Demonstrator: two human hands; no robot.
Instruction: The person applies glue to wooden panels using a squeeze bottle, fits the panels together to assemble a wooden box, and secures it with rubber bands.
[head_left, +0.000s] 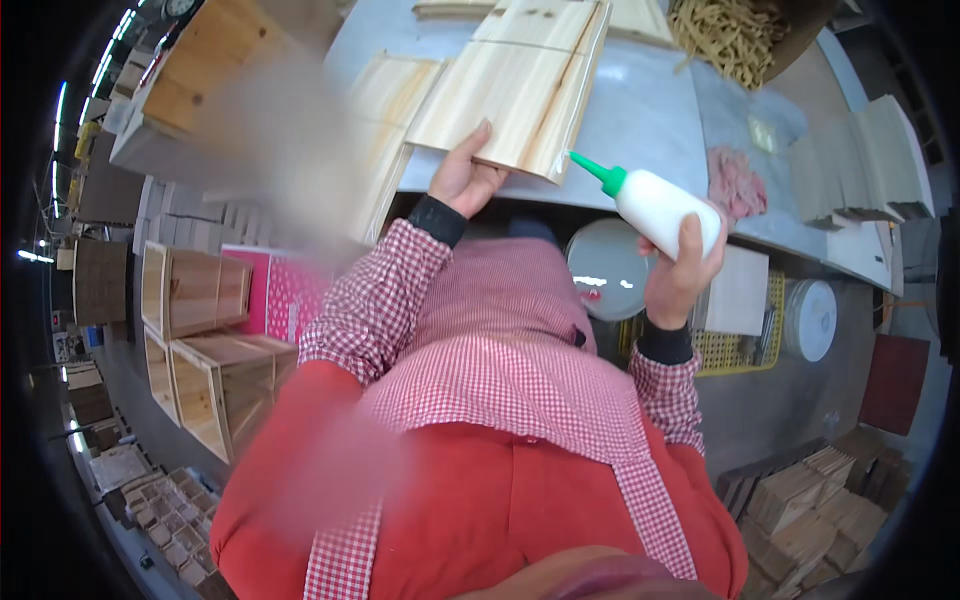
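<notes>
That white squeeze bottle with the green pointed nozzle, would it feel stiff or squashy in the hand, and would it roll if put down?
The white squeeze bottle with the green pointed nozzle is probably soft plastic, so it likely gives a little under the right hand wrapped round it. Its rounded body suggests it could roll if laid on its side. Held one-handed and tilted, it seems fairly light.

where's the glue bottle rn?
In the head view, upper right of centre: the white glue bottle with a green nozzle is in the right hand, its tip at the near right corner of the wooden panel that the left hand steadies.
</notes>
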